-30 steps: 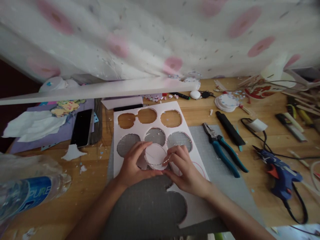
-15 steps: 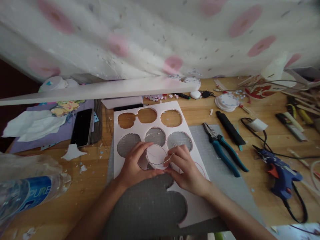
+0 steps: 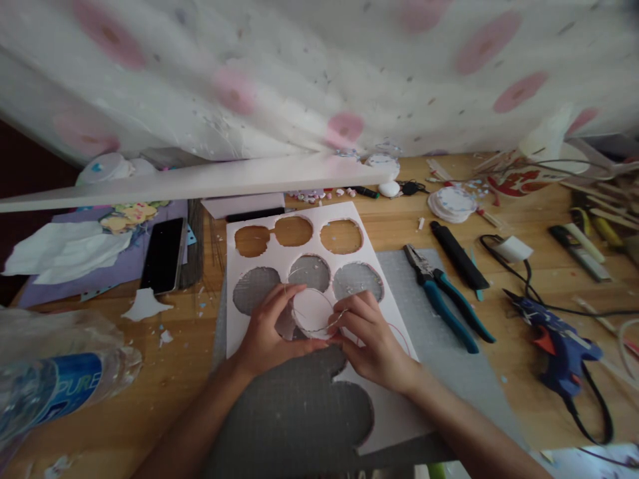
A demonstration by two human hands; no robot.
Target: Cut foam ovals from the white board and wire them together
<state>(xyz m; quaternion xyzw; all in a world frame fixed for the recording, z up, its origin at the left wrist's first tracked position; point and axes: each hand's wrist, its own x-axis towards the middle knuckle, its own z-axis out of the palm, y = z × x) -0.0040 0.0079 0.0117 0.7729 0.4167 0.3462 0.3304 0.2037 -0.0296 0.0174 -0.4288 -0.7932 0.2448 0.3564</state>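
A round white disc (image 3: 312,311) with a thin twisted cord or wire (image 3: 319,328) along its edge is held between both hands. My left hand (image 3: 269,332) grips its left and lower side between thumb and fingers. At the right edge, my right hand (image 3: 367,339) pinches the thin cord, its fingertips close to the disc. Beneath the hands lies a white foam board (image 3: 314,263) with several round holes cut through it. The board rests partly on a grey cutting mat (image 3: 444,372).
Right of the board lie teal-handled pliers (image 3: 449,303), a black cutter (image 3: 459,256) and a blue glue gun (image 3: 562,352). White discs (image 3: 452,203) are stacked behind. On the left are a phone (image 3: 164,254) and a plastic bottle (image 3: 64,386). A white ledge (image 3: 224,176) spans the back.
The cord between my right fingers has shifted slightly at the disc's right edge, and my right fingers have moved a little. My left hand keeps its hold.
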